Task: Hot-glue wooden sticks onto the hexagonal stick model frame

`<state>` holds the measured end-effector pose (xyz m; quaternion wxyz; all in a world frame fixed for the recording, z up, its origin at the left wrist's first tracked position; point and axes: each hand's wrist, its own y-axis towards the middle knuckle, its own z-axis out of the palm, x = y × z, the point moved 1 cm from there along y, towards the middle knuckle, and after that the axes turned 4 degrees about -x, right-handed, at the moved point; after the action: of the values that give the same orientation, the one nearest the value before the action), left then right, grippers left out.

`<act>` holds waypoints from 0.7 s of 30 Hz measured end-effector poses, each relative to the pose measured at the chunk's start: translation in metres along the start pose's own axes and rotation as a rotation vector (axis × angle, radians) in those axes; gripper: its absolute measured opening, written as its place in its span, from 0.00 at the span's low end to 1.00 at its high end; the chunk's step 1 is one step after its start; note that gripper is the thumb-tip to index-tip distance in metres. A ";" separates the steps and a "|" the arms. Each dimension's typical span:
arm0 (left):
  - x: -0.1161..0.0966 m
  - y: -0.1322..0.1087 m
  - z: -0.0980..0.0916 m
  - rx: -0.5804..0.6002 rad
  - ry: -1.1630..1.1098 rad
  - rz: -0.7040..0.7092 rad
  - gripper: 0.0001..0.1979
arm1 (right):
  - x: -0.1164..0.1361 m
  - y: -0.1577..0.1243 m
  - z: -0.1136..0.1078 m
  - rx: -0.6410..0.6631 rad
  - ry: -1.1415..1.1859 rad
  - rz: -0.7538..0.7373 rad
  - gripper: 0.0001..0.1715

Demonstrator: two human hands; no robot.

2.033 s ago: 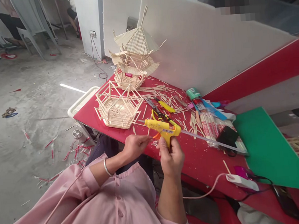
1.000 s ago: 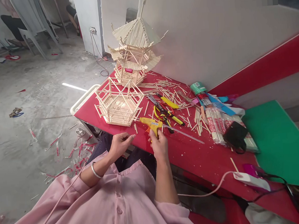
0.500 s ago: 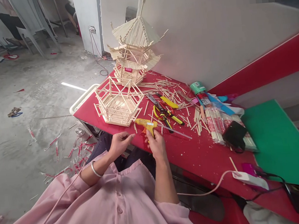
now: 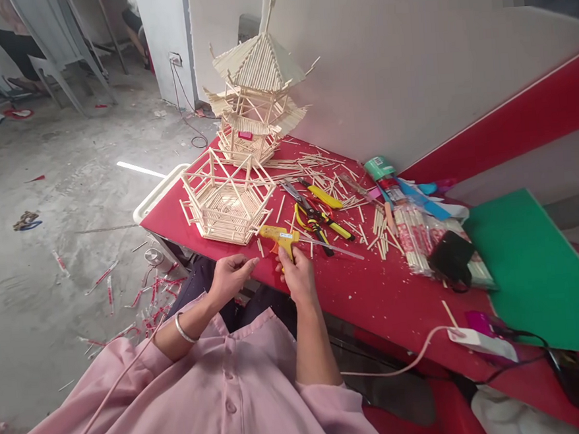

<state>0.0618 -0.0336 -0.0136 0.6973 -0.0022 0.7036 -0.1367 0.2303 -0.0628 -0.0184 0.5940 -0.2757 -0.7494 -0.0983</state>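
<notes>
My right hand is wrapped round the handle of a yellow hot glue gun, with a clear glue stick jutting from its back. The gun's nozzle points left, close to the lower edge of a six-sided open frame of pale wooden sticks. My left hand is at the table's front edge, thumb and fingers pinched together; whatever is between them is too small to tell. Behind the frame stands a tiered stick pagoda with a pointed roof.
Pliers and a yellow-handled cutter lie right of the frame among loose sticks. Packed stick bundles, a green board and a white power strip are farther right on the red table. Wrappers litter the floor.
The view has shifted slightly. The glue gun's nozzle has come a little nearer to the frame's lower corner; both hands keep much the same pose.
</notes>
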 end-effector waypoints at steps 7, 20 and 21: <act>0.000 -0.001 -0.001 0.006 -0.013 0.014 0.24 | 0.000 -0.007 -0.006 -0.025 -0.060 -0.012 0.31; -0.002 -0.003 -0.005 -0.035 -0.062 0.037 0.22 | 0.002 -0.035 -0.002 -0.023 -0.033 -0.017 0.35; -0.003 -0.003 -0.006 -0.039 -0.062 0.040 0.22 | 0.003 -0.037 0.000 -0.023 -0.031 -0.015 0.35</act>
<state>0.0556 -0.0346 -0.0106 0.7212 -0.0061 0.6842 -0.1087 0.2105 -0.0928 -0.0090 0.5782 -0.2781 -0.7595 -0.1069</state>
